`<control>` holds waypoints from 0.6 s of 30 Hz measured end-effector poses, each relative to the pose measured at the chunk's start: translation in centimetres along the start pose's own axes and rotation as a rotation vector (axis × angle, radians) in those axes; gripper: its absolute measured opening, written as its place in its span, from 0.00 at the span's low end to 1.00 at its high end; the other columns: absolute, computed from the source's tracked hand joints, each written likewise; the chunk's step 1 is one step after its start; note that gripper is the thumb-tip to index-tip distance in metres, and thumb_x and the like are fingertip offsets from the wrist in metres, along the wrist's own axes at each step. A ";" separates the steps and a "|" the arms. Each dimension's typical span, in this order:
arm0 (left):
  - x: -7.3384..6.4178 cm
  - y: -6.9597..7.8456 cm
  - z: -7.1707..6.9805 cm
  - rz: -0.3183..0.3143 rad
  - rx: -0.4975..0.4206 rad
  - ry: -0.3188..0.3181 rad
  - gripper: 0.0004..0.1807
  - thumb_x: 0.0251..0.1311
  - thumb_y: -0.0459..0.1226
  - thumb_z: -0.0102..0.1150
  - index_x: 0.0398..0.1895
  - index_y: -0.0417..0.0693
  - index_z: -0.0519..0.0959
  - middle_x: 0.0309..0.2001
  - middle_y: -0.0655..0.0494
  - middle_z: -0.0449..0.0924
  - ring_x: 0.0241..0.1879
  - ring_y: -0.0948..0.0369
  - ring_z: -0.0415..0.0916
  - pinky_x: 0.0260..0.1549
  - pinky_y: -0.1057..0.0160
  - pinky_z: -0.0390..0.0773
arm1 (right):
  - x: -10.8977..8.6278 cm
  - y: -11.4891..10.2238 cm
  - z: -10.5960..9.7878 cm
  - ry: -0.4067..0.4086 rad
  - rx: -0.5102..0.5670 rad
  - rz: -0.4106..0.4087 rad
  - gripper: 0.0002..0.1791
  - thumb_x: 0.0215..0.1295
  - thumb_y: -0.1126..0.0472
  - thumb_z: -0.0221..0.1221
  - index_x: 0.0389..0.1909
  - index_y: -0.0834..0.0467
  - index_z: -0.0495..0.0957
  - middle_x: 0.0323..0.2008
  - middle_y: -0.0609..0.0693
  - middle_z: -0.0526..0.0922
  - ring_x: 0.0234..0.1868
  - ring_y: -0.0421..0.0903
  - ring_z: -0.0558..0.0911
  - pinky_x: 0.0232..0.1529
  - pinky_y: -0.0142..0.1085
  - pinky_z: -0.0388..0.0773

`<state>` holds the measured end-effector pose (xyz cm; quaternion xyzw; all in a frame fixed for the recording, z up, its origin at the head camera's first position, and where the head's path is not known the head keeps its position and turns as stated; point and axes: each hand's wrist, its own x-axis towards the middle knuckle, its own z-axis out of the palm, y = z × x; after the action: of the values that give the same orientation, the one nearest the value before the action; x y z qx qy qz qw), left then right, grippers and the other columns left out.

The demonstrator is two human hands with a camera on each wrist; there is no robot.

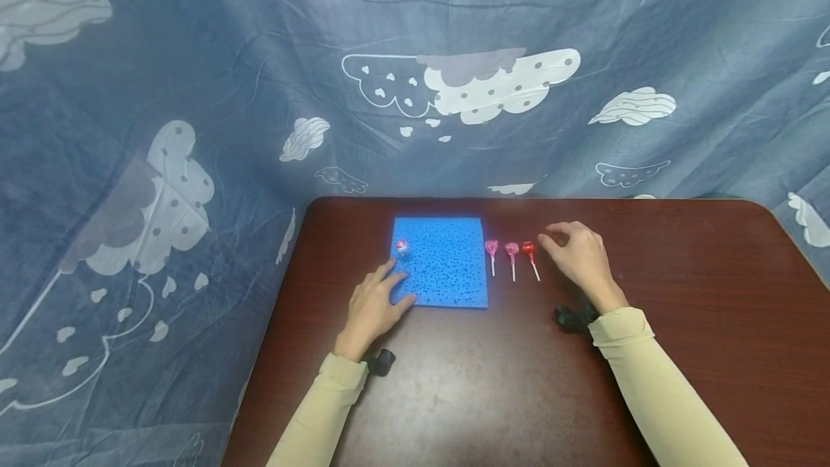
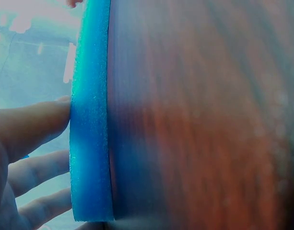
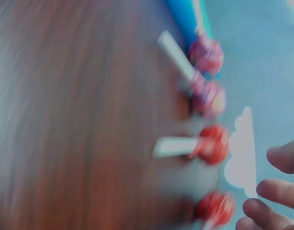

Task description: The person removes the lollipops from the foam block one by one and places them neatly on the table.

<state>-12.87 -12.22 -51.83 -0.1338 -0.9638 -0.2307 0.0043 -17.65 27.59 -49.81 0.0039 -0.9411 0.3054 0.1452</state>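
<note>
A blue foam board (image 1: 441, 265) lies flat on the table. Near its left edge a lollipop with a red-and-white wrapper (image 1: 402, 245) stands upright. My left hand (image 1: 372, 305) rests its fingers and thumb on the board's front left corner; the left wrist view shows them against the foam's top face (image 2: 91, 120). Right of the board, two pink lollipops (image 1: 511, 248) and a red lollipop (image 1: 529, 248) lie in a row, sticks toward me. My right hand (image 1: 579, 254) hovers beside the red one, thumb and fingers apart, holding nothing. Another red lollipop (image 3: 216, 208) shows nearest those fingers in the right wrist view.
The dark brown table (image 1: 687, 272) stretches out to the right and toward me. A blue cloud-patterned curtain (image 1: 454, 143) hangs behind it and along the left. Each wrist wears a small black camera (image 1: 573, 318).
</note>
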 end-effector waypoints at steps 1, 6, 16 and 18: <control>0.0 0.0 0.0 0.001 0.001 0.000 0.29 0.65 0.54 0.69 0.67 0.57 0.80 0.78 0.51 0.66 0.72 0.45 0.70 0.66 0.38 0.73 | 0.1 -0.5 0.2 0.008 0.010 -0.008 0.17 0.68 0.55 0.67 0.50 0.64 0.86 0.47 0.66 0.86 0.47 0.66 0.83 0.49 0.62 0.75; 0.0 0.0 0.0 0.004 0.003 -0.002 0.29 0.65 0.54 0.69 0.67 0.57 0.80 0.78 0.51 0.66 0.71 0.45 0.71 0.65 0.38 0.74 | 0.5 -3.9 1.7 0.009 0.071 -0.064 0.16 0.68 0.56 0.67 0.50 0.63 0.86 0.48 0.63 0.87 0.52 0.64 0.83 0.54 0.61 0.76; 0.1 0.0 0.0 -0.002 0.000 -0.006 0.29 0.66 0.54 0.68 0.68 0.57 0.80 0.79 0.51 0.65 0.72 0.45 0.70 0.66 0.37 0.73 | 0.6 -11.4 6.1 -0.117 0.199 -0.160 0.19 0.70 0.54 0.66 0.57 0.59 0.84 0.50 0.56 0.86 0.48 0.56 0.85 0.50 0.53 0.82; 0.1 0.0 0.0 -0.001 0.009 -0.006 0.29 0.66 0.54 0.68 0.68 0.57 0.80 0.79 0.50 0.65 0.72 0.45 0.70 0.66 0.37 0.73 | 0.6 -12.9 6.9 -0.141 0.218 -0.174 0.20 0.70 0.54 0.66 0.59 0.58 0.83 0.51 0.55 0.86 0.50 0.55 0.85 0.52 0.52 0.82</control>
<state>-12.95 -12.22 -51.83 -0.1339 -0.9649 -0.2261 0.0019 -18.88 13.20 -47.56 0.1229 -0.9062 0.3910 0.1033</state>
